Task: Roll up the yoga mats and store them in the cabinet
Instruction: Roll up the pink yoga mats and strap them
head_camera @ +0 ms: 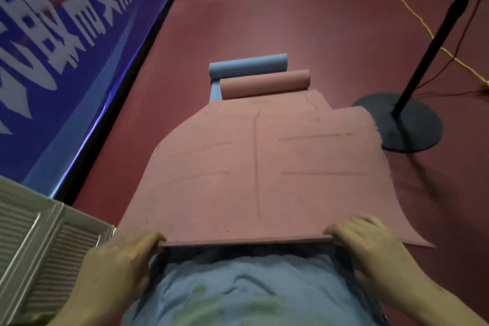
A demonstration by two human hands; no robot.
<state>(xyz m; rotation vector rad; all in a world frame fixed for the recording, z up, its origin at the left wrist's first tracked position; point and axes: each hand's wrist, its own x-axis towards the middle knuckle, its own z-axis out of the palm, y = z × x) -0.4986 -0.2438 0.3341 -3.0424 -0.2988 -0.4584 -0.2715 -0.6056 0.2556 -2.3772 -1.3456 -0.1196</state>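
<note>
Both hands pinch the near edge of the pink mat (254,167): left hand (124,259) at its left corner, right hand (367,243) at its right. The mat's long axis runs straight away from them towards its far rolled end, so rolling would go forward.

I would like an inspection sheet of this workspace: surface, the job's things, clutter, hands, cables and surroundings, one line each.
Surface: dark red floor, bare where visible.
Job's things: pink mat mostly flat, its near edge lifted, its far end curled into a roll; blue mat rolled just beyond it, a strip still flat.
Clutter: nothing seen.
Hands: left hand and right hand each grip a near corner of the pink mat, fingers curled over its edge.
Cables: yellow cable and thin dark cable across the floor at right.
Surroundings: fan stand right of the mat; blue banner along the left; pale louvred panel at lower left.
</note>
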